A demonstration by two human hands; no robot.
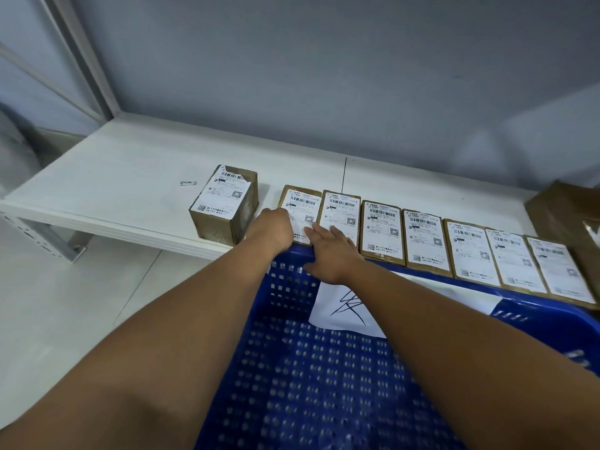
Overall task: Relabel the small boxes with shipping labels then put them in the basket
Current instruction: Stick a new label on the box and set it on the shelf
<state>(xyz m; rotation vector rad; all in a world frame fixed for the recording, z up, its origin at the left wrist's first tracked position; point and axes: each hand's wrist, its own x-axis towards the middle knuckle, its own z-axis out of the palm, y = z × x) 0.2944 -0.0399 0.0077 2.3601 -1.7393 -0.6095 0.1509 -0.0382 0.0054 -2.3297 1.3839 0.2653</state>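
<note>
We see a plain grey-blue wall point(324, 76) behind a long white table point(113, 177), with a thin dark seam point(344, 177) across the top. A pale metal post point(84, 56) slants up at left, and a perforated metal leg point(48, 235) stands under the table's left end. The floor point(81, 303) is pale tile. The light is soft and even.

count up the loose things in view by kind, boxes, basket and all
flat brown cardboard boxes with white labels: 7
taller brown cardboard box with white label: 1
larger brown cardboard carton at the right edge: 1
blue perforated plastic basket: 1
white paper sheet with black scribble: 1
small grey metal piece: 1
total: 12
</note>
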